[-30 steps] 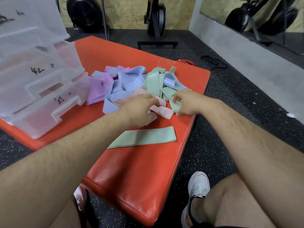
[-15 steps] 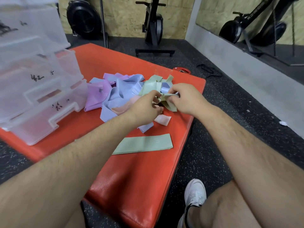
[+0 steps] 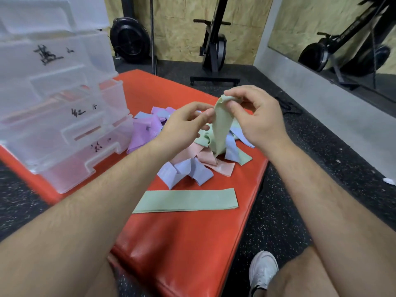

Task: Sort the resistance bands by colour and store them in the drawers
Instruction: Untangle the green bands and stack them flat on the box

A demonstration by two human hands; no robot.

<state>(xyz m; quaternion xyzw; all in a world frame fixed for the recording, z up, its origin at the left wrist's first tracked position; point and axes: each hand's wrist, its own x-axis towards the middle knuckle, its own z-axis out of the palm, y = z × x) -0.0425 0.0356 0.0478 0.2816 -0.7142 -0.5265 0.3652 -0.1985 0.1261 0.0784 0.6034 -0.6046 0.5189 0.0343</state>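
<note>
A green resistance band (image 3: pixel 221 127) hangs above the pile. My right hand (image 3: pixel 255 116) pinches its top end, and my left hand (image 3: pixel 186 123) pinches its left edge. Below lies a tangled pile of bands (image 3: pixel 192 155) in purple, blue, pink and green on the orange mat (image 3: pixel 188 243). One green band (image 3: pixel 186 200) lies flat and apart, nearer to me. A clear plastic drawer unit (image 3: pixel 60 116) with handwritten labels stands at the left on the mat, its lower drawers pulled out a little.
Dark speckled gym floor surrounds the mat. A black exercise machine (image 3: pixel 214 50) stands behind the mat, and a black fan wheel (image 3: pixel 129 39) sits at the back left. A grey wall ledge (image 3: pixel 321 99) runs along the right. My knee and white shoe (image 3: pixel 263 271) are at the bottom right.
Both hands have risen from the pile, lifting one green band clear of it so that it hangs down. The camera has tilted up a little.
</note>
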